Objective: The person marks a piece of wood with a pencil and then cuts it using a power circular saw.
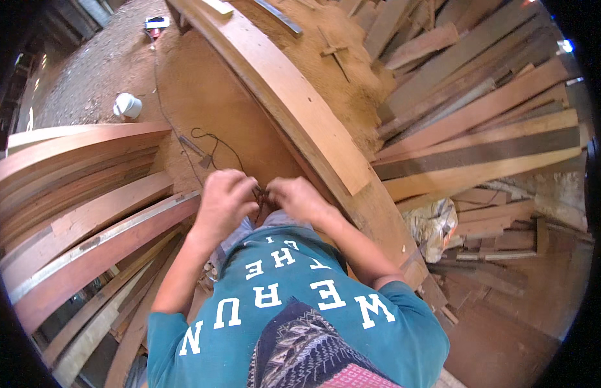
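Note:
My left hand point(224, 197) and my right hand point(297, 199) are close together in front of my waist. Their fingers are curled in a pinch, slightly blurred, around a small dark thing point(260, 193) that I cannot make out. Just beyond my left hand, a thin dark cord point(231, 147) loops over the brown ground. Along my right side runs a long workbench point(384, 216), and a pale wooden plank point(307, 110) lies flat on it, apart from my hands.
Stacked boards point(74, 168) crowd the left side. More timber point(475, 116) is piled at the right beyond the bench, near a crumpled plastic bag point(433, 226). A white bucket point(128, 105) stands at the far left; a small red-and-white device point(157, 24) lies farther off.

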`<state>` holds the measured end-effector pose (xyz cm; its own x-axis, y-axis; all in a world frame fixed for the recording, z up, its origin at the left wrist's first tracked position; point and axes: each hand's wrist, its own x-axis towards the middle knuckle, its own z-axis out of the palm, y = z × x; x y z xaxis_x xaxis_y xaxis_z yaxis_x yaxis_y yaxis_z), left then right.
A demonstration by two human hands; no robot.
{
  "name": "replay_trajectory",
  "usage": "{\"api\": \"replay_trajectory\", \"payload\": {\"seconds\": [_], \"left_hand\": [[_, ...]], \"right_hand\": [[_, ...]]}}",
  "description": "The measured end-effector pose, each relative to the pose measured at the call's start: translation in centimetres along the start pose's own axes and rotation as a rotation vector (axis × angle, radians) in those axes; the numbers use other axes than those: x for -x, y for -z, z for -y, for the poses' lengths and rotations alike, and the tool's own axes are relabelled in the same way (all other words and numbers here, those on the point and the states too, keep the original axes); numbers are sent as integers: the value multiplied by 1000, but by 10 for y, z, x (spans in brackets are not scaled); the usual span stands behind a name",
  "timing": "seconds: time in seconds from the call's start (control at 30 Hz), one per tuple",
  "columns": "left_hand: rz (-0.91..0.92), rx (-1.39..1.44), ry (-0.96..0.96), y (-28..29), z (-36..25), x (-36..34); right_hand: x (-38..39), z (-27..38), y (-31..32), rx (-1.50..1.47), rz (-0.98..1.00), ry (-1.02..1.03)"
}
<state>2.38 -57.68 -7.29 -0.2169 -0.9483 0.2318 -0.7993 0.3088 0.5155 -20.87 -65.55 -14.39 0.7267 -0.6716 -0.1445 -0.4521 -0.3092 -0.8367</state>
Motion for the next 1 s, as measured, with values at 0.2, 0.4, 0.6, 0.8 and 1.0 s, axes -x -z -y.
{"api": "replay_trajectory", "payload": {"seconds": [0.2,0.4,0.6,0.8,1.0], "left_hand": [[-75,122,450,-7,49,22],[385,191,660,-47,115,96],[658,237,912,-84,204,141],[646,306,1061,-85,292,177],[644,308,1021,-73,356,142]], "right_hand": [[-3,-141,60,-167,-823,-361],[-39,-167,56,-14,-981,-393],[-58,-196,39,39,-988,-421],[-44,-184,28,77,-963,-555],[-38,-176,16,-16,-1034,-650]]}}
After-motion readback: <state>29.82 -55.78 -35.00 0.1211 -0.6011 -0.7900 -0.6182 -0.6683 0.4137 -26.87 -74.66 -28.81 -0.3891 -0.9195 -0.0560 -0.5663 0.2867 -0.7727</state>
